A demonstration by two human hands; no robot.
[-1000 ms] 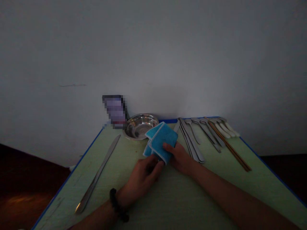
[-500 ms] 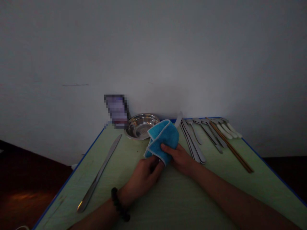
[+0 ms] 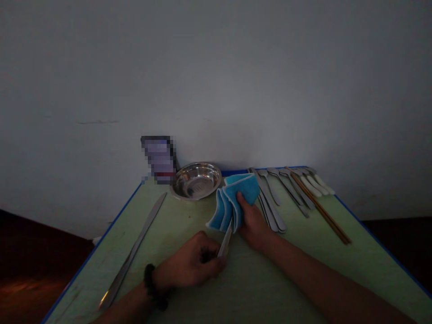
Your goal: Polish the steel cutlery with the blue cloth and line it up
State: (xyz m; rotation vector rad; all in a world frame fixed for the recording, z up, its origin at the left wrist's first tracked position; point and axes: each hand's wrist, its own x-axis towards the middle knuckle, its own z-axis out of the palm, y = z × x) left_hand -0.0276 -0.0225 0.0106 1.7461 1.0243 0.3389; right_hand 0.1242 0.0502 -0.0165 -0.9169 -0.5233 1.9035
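Observation:
My left hand [image 3: 194, 261], with a dark beaded bracelet at its wrist, is closed on the handle end of a table knife [image 3: 226, 240]. The rest of that knife runs up into a folded blue cloth [image 3: 248, 186] and is hidden there. My right hand [image 3: 253, 222] grips the cloth around the knife, its thumb pressed on the near side. Just beyond the cloth, to the left, stands a shallow steel bowl [image 3: 195, 182]. Several knives [image 3: 273, 213] lie side by side just right of my right hand.
Another table knife [image 3: 135, 247] lies alone on the left of the green table [image 3: 182, 297]. Spoons [image 3: 290, 189], chopsticks [image 3: 324, 211] and white-handled cutlery [image 3: 312, 185] are laid out on the right. A blurred phone [image 3: 160, 157] leans against the wall [image 3: 216, 81] at the back.
My left hand has drawn down and left, away from the cloth, so more of the knife's handle shows. The blade tip that stuck out above the cloth no longer shows.

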